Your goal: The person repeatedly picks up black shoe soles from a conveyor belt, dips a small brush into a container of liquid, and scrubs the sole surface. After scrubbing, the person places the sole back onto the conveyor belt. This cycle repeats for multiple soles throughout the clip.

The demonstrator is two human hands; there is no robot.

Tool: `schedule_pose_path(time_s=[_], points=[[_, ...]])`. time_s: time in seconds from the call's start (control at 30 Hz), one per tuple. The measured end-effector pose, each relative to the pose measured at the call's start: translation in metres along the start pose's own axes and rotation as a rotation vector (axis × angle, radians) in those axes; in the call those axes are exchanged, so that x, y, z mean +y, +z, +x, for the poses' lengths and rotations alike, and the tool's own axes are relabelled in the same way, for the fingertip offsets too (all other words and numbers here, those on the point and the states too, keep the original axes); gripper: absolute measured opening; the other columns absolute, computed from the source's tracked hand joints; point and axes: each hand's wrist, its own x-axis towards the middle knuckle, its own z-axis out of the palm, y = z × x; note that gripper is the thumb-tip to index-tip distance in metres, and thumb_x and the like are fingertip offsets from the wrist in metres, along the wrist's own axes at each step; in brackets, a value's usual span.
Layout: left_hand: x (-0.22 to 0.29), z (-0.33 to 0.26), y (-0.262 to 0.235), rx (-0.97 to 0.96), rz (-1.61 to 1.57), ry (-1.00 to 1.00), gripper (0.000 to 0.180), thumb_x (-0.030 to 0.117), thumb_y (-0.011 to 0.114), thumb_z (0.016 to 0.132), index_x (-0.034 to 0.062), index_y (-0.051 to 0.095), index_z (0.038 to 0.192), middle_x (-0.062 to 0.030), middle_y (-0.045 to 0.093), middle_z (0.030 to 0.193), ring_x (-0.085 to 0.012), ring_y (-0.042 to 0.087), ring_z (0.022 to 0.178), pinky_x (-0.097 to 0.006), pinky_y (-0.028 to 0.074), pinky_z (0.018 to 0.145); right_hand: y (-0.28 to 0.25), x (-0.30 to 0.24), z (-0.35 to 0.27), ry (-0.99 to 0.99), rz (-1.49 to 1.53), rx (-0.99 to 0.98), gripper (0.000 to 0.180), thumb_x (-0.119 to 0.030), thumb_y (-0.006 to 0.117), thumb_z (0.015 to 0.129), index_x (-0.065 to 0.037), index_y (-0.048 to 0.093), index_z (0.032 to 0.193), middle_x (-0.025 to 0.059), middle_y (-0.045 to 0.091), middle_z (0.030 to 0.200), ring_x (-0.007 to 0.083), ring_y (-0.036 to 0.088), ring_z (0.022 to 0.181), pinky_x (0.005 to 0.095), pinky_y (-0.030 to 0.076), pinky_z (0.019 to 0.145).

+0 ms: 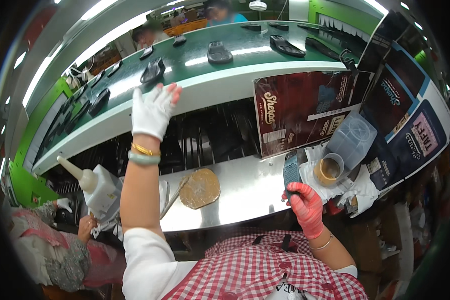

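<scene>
My left hand (151, 111), in a white glove with reddish fingertips, reaches out over the near edge of the green conveyor belt (185, 75). It is open, fingers apart, with nothing in it. Just beyond the fingertips lies a dark shoe sole (153, 70) on the belt. My right hand (307, 209), in a pinkish-red glove, is closed round the lower end of a flat blue-grey textured piece (291, 171), held upright; its exact kind I cannot make out. A round brown glue-stained pad (200, 189) rests on the metal worktop (240, 187) between my arms, with a thin stick across its left side.
More soles (220, 52) lie along the belt. A white spouted bottle (102, 192) stands left of my arm. On the right are a cup of brown liquid (329, 170), a clear plastic container (351, 139) and cardboard panels (305, 110). A co-worker (70, 245) is at the left.
</scene>
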Motion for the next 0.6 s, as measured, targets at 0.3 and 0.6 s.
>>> schedule_pose_path(time_s=[0.3, 0.6], points=[[0.13, 0.067, -0.135, 0.421, 1.833, 1.019, 0.032, 0.015, 0.053, 0.088, 0.0, 0.057, 0.116, -0.0151, 0.058, 0.114, -0.0254, 0.055, 0.106, -0.032, 0.041, 0.094, -0.01, 0.001, -0.003, -0.23, -0.37, 0.236, 0.027, -0.013, 0.068, 0.08, -0.004, 0.053, 0.101, 0.0048, 0.057, 0.092, 0.0147, 0.054, 0.079, 0.027, 0.045, 0.074], [0.305, 0.122, -0.257, 0.767, 2.265, -0.038, 0.095, 0.057, 0.062, 0.073, -0.0028, 0.029, 0.139, -0.023, 0.039, 0.138, -0.0332, 0.04, 0.127, -0.037, 0.031, 0.104, -0.009, -0.012, 0.014, 0.086, 0.188, 0.47, 0.036, -0.031, 0.044, 0.097, -0.003, 0.052, 0.118, 0.0051, 0.059, 0.082, 0.0112, 0.056, 0.064, 0.0245, 0.047, 0.06]])
